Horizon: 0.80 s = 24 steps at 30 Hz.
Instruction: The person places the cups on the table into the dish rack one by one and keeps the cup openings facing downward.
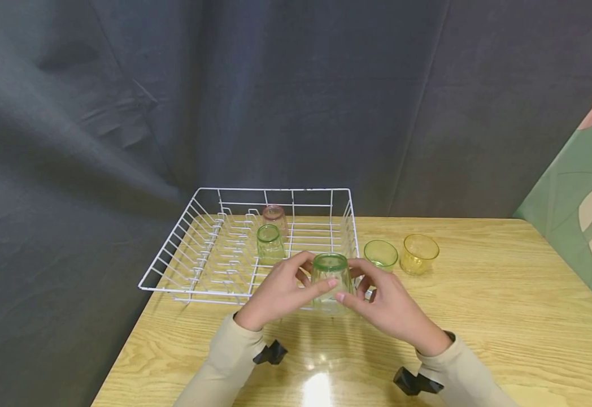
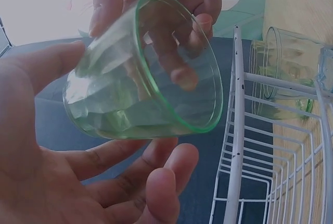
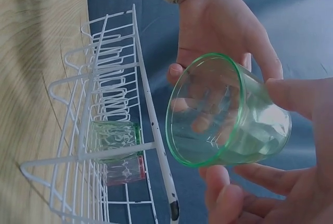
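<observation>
A clear green glass tumbler (image 1: 330, 263) is held up between both hands above the front right of the rack, its mouth facing down. My left hand (image 1: 287, 285) grips it from the left, thumb across the near side and fingers round the far side. From the right, my right hand (image 1: 388, 299) holds the same tumbler (image 3: 260, 120) between thumb and fingers. In the left wrist view the tumbler (image 2: 104, 99) shows faceted sides, with fingers of the other hand visible through the wall.
A white wire dish rack (image 1: 275, 189) stands on the wooden table (image 1: 479, 294). Inside it are a green glass (image 1: 270, 249) and a pink glass (image 1: 274, 213), both upside down. Right of the rack stand a green glass (image 1: 380, 253) and a yellow glass (image 1: 419, 254), mouths up. A dark curtain (image 1: 296, 102) hangs behind.
</observation>
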Available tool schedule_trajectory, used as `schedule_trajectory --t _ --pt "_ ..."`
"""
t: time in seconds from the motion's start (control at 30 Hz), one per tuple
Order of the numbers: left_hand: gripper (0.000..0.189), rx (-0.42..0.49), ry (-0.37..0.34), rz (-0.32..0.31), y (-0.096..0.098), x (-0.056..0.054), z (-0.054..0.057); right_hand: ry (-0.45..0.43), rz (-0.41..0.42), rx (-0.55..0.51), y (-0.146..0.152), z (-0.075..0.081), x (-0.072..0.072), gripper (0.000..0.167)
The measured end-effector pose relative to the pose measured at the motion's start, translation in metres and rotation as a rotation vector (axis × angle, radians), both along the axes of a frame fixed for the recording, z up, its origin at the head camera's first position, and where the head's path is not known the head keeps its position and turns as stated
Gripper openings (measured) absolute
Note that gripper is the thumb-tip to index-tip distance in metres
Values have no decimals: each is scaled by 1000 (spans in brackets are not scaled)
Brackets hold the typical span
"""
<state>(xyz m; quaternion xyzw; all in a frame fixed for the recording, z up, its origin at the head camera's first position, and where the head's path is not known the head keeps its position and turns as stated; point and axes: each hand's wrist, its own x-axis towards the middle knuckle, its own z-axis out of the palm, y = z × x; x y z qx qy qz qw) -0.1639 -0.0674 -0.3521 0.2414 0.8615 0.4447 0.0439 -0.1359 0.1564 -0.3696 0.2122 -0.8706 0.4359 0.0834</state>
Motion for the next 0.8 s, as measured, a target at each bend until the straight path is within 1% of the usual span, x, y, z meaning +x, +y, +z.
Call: schedule_trajectory --t 0.33,0.57,0.8 --pt "49 6 34 -13 1 1 -1 -27 4 34 0 -1 0 62" --pt "51 11 52 -25 2 4 0 -20 -2 47 -1 -3 0 59" --pt "61 13 30 6 1 6 1 13 -13 59 0 -5 -1 58"
